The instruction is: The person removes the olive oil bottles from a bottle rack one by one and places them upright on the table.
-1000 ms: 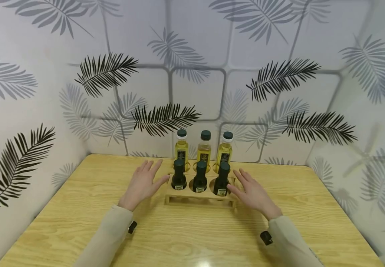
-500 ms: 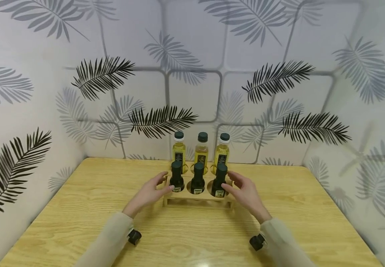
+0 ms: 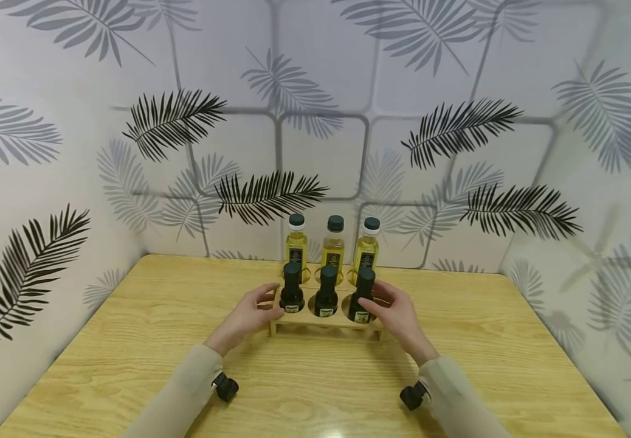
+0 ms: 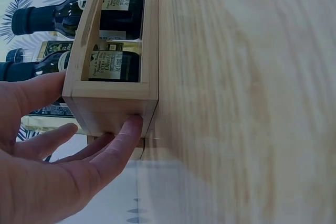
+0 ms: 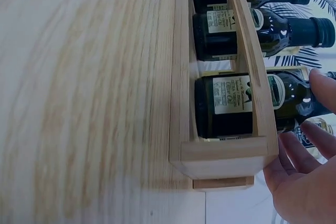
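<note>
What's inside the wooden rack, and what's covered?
The wooden rack holds three dark bottles in its front row and three bottles of yellow liquid behind. In the head view, the rack and dark bottles cover the yellow ones' bases.

Caps (image 3: 335,223) are dark green, the rack (image 3: 304,320) tan — black and grey fronds (image 3: 266,198) pattern walls (image 3: 321,157).

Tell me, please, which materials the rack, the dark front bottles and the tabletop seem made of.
Rack: pale wood, smooth and matt; fine grain shows.
Dark front bottles: probably glossy glass, from the bright highlights; plastic is possible.
Tabletop: wood or wood-look laminate, slightly shiny; it shows streaked grain and a reflected light.
</note>
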Demonstrator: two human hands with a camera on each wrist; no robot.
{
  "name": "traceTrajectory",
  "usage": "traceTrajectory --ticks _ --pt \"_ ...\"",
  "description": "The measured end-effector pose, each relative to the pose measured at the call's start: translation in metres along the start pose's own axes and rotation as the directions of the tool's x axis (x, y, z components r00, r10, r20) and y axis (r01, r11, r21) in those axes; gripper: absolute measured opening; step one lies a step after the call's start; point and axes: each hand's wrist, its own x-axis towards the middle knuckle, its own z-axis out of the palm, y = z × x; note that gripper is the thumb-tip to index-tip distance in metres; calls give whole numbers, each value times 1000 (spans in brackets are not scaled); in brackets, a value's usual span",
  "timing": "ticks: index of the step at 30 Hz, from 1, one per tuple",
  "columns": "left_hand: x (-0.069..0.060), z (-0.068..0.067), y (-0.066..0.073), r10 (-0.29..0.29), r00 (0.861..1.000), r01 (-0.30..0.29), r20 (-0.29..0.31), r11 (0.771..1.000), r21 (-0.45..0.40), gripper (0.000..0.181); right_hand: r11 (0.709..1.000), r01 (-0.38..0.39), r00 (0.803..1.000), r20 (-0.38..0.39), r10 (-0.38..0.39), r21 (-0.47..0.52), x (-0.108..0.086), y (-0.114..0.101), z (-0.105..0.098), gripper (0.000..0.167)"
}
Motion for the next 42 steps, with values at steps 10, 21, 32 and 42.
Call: traceTrajectory --ticks 10,21,32,42 --pt "4 -3 -6 -18 1000 19 26 998 -53 65 998 -49 999 6 49 49 3 -7 4 46" --pt "6 -15 -7 -4 994 10 113 999 -52 69 999 -15 999 36 14 39 -4 -27 3 35" --pt "9 -22 -6 19 978 -3 205 997 -76 67 998 -40 999 -23 42 53 8 1 3 39" --pt "9 -25 -9 26 978 -9 205 997 -81 64 992 -94 994 -46 98 84 9 -3 4 41"
